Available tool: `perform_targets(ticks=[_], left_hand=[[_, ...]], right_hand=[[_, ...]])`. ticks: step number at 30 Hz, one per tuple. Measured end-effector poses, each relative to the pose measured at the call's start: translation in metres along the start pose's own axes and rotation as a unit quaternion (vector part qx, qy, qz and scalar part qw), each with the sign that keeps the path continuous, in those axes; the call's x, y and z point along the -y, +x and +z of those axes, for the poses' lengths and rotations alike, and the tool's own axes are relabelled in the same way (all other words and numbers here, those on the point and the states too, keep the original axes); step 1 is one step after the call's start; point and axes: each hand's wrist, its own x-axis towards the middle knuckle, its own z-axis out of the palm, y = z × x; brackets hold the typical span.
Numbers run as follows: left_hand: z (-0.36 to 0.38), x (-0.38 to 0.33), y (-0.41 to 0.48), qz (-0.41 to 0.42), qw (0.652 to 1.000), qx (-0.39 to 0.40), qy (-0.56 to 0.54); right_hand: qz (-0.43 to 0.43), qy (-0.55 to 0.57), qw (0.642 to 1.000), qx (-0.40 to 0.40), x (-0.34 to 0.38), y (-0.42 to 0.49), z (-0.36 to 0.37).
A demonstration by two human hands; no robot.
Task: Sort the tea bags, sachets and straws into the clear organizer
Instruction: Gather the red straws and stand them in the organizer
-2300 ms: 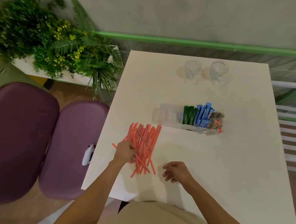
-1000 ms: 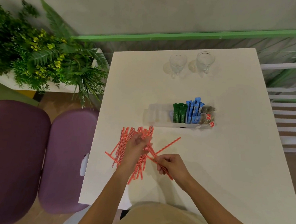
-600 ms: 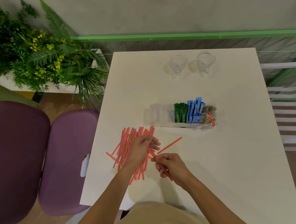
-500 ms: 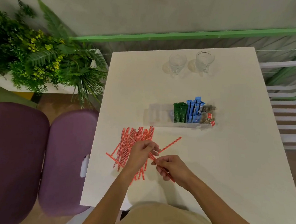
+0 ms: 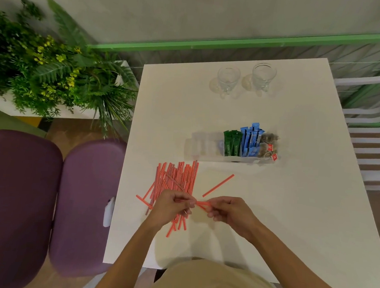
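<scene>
Red-and-white striped straws [image 5: 178,178], green sachets [image 5: 232,142], blue sachets [image 5: 251,137], white table [image 5: 270,204], purple chairs [image 5: 78,203]

2 glasses [image 5: 228,79], 1 organizer [image 5: 203,144], 2 chairs [image 5: 87,204]; straws [image 5: 178,178]: too many to cnt.

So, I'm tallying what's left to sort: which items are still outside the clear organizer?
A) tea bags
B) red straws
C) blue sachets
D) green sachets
B: the red straws lie in a pile on the table in front of the clear organizer, while the green sachets, blue sachets and tea bags already sit inside it.
</scene>
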Motion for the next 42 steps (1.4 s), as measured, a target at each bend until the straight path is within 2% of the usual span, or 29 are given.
perform_targets(ticks=[3, 5, 11, 13, 15, 17, 20, 23, 27, 33, 42], left_hand=[[0.012, 0.007, -0.006, -0.022, 0.996, -0.055, -0.064], [0.023, 0.014, -0.009, -0.038, 0.993, -0.064, -0.086], [0.042, 0.028, -0.016, -0.061, 0.996, -0.024, -0.056], [0.039, 0.031, -0.013, -0.053, 0.998, -0.03, 0.01], [0.031, 0.033, -0.004, -0.037, 0.989, -0.071, 0.125], [0.016, 0.032, 0.008, -0.023, 0.955, -0.136, 0.264], [-0.011, 0.029, 0.03, -0.05, 0.915, -0.193, 0.352], [-0.019, 0.026, 0.043, -0.097, 0.883, -0.152, 0.433], [-0.016, 0.029, 0.048, -0.109, 0.856, -0.104, 0.495], [-0.012, 0.031, 0.047, -0.096, 0.867, -0.096, 0.479], [-0.02, 0.044, 0.042, -0.088, 0.917, -0.115, 0.372]], right_hand=[[-0.031, 0.118, 0.991, -0.05, -0.001, 0.004, 0.002], [-0.042, 0.133, 0.989, -0.056, -0.004, 0.006, 0.005], [-0.053, -0.021, 0.995, -0.085, -0.018, 0.011, 0.004], [-0.047, -0.042, 0.994, -0.088, -0.02, 0.011, 0.001], [-0.042, -0.072, 0.992, -0.097, -0.022, 0.011, -0.005], [-0.032, -0.102, 0.989, -0.103, -0.024, 0.01, -0.009], [-0.012, -0.138, 0.986, -0.095, -0.025, 0.008, -0.014], [0.003, -0.158, 0.984, -0.082, -0.026, 0.006, -0.017], [0.026, -0.176, 0.982, -0.069, -0.027, 0.005, -0.015], [0.04, -0.18, 0.981, -0.064, -0.035, 0.007, -0.014], [0.049, -0.186, 0.979, -0.061, -0.034, 0.013, -0.011]])
